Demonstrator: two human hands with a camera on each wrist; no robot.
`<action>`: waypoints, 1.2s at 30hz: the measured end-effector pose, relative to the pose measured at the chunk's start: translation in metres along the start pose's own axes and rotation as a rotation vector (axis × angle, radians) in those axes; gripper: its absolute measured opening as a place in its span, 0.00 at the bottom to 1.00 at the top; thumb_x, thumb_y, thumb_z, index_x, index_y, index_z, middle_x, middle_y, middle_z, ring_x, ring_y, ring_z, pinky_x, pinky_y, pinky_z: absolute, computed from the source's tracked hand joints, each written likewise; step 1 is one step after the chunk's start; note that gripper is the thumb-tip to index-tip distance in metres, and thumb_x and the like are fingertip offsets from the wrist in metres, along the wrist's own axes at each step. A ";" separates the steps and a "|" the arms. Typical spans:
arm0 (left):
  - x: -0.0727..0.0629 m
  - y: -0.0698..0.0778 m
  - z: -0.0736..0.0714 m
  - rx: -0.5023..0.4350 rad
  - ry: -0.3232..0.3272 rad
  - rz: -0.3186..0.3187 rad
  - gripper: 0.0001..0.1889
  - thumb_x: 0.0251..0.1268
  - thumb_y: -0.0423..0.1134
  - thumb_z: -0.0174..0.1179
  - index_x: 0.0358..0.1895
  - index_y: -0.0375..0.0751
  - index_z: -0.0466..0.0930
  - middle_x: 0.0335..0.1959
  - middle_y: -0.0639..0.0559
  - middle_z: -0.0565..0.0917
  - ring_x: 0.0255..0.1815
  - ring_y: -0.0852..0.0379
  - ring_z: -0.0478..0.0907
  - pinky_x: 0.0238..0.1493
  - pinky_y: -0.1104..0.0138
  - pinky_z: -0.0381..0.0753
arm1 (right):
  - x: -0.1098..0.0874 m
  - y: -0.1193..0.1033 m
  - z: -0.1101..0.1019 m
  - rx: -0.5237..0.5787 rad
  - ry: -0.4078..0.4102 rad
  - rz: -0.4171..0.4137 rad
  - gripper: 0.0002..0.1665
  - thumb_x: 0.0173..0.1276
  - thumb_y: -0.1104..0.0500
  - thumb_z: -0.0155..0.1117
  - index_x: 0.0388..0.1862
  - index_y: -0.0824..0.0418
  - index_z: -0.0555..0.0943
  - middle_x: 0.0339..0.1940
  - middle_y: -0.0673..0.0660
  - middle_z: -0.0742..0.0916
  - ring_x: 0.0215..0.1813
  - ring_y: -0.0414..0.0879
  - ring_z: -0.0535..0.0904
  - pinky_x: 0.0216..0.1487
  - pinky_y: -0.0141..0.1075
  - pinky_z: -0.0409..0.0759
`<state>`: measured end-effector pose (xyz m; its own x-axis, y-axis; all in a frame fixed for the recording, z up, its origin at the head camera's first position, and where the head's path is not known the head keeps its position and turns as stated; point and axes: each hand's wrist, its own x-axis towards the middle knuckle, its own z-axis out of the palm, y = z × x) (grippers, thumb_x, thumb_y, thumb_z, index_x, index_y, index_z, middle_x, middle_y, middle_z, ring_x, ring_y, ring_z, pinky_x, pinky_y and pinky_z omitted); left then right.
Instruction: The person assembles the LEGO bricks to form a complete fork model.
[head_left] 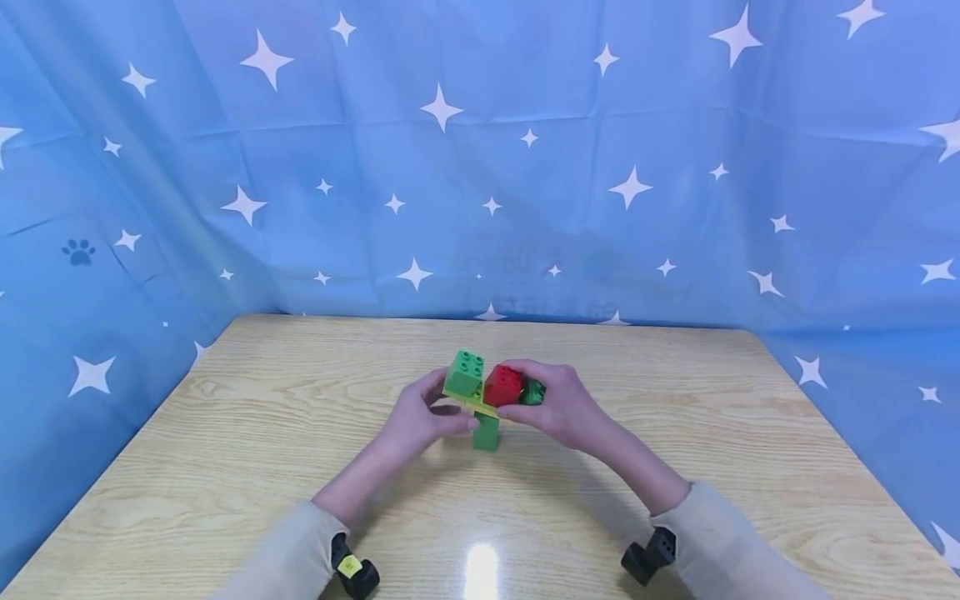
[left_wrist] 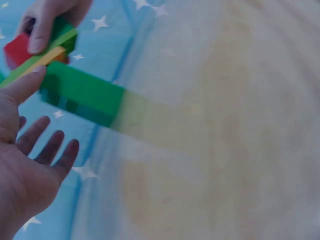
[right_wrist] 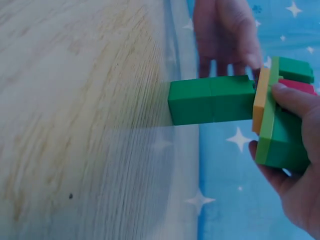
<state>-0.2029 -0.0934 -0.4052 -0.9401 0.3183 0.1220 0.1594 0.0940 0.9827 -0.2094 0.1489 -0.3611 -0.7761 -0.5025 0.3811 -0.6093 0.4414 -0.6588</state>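
Observation:
A toy brick build stands mid-table: a green brick column (right_wrist: 210, 100) with its foot on the tabletop, an orange-yellow plate (right_wrist: 260, 100) above it, then a lime plate (right_wrist: 270, 120). On the lime plate sit a red brick (head_left: 503, 386) and green bricks, one at the left end (head_left: 466, 372), another at the right (head_left: 533, 392) partly covered by fingers. My right hand (head_left: 551, 400) grips the plate and bricks at the right end, thumb in front. Beside the left end, my left hand (head_left: 425, 414) touches the orange plate with its thumb; its other fingers extend loosely, seen in the left wrist view.
The wood-grain table (head_left: 262, 433) runs back to a blue star-patterned curtain (head_left: 480, 167), which also hangs along both sides. Black wrist cameras (head_left: 648, 557) are strapped at both sleeve cuffs. A bright light reflection lies on the table near the front.

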 end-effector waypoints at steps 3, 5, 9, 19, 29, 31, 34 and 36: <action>0.002 0.011 -0.007 -0.004 0.022 0.047 0.42 0.56 0.29 0.76 0.76 0.46 0.68 0.63 0.45 0.81 0.60 0.44 0.80 0.62 0.55 0.80 | 0.001 -0.001 -0.002 -0.008 -0.011 0.019 0.30 0.60 0.63 0.80 0.62 0.64 0.82 0.49 0.58 0.90 0.45 0.48 0.86 0.43 0.35 0.86; 0.004 0.017 -0.009 0.006 0.020 0.079 0.44 0.56 0.29 0.76 0.77 0.48 0.67 0.63 0.46 0.81 0.61 0.47 0.80 0.63 0.56 0.79 | 0.002 -0.002 -0.003 -0.021 -0.021 0.029 0.30 0.60 0.62 0.80 0.62 0.64 0.82 0.49 0.57 0.90 0.46 0.48 0.86 0.43 0.35 0.86; 0.007 0.026 -0.009 0.031 0.000 0.150 0.45 0.55 0.26 0.76 0.77 0.50 0.67 0.64 0.45 0.81 0.60 0.48 0.80 0.63 0.56 0.78 | 0.005 -0.005 -0.005 -0.044 -0.055 0.035 0.30 0.61 0.61 0.80 0.62 0.64 0.82 0.48 0.57 0.90 0.45 0.47 0.86 0.43 0.35 0.85; 0.010 0.037 0.002 0.010 -0.043 0.220 0.41 0.56 0.22 0.73 0.74 0.44 0.71 0.67 0.41 0.78 0.62 0.40 0.77 0.57 0.65 0.82 | 0.013 -0.010 -0.008 -0.089 -0.117 0.014 0.27 0.61 0.59 0.80 0.59 0.63 0.84 0.47 0.55 0.90 0.45 0.46 0.86 0.45 0.36 0.85; 0.011 0.039 0.004 -0.008 0.012 0.159 0.21 0.57 0.29 0.75 0.56 0.41 0.84 0.55 0.44 0.82 0.50 0.46 0.82 0.48 0.60 0.86 | 0.017 -0.011 -0.010 -0.104 -0.146 0.018 0.30 0.61 0.59 0.80 0.61 0.64 0.83 0.50 0.58 0.90 0.45 0.46 0.86 0.45 0.36 0.86; 0.013 0.040 0.001 -0.002 0.006 0.161 0.19 0.57 0.30 0.76 0.53 0.41 0.86 0.53 0.45 0.83 0.48 0.46 0.82 0.46 0.59 0.87 | 0.018 -0.013 -0.009 -0.106 -0.152 0.028 0.30 0.61 0.59 0.80 0.61 0.63 0.83 0.50 0.57 0.90 0.46 0.46 0.86 0.46 0.37 0.86; 0.015 0.041 -0.001 0.008 -0.005 0.162 0.16 0.57 0.31 0.76 0.49 0.41 0.87 0.50 0.46 0.85 0.47 0.46 0.83 0.45 0.59 0.87 | 0.019 -0.016 -0.008 -0.110 -0.162 0.044 0.29 0.61 0.58 0.80 0.60 0.62 0.84 0.50 0.55 0.90 0.46 0.46 0.86 0.46 0.38 0.85; 0.016 0.039 -0.002 0.015 -0.008 0.161 0.15 0.57 0.31 0.76 0.48 0.41 0.87 0.48 0.46 0.86 0.48 0.47 0.83 0.45 0.59 0.87 | 0.020 -0.017 -0.007 -0.116 -0.172 0.055 0.28 0.61 0.58 0.80 0.60 0.61 0.84 0.50 0.54 0.90 0.46 0.45 0.86 0.46 0.37 0.85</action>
<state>-0.2126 -0.0860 -0.3642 -0.8996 0.3381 0.2765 0.3123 0.0552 0.9484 -0.2159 0.1369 -0.3377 -0.7755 -0.5903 0.2239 -0.5892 0.5492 -0.5927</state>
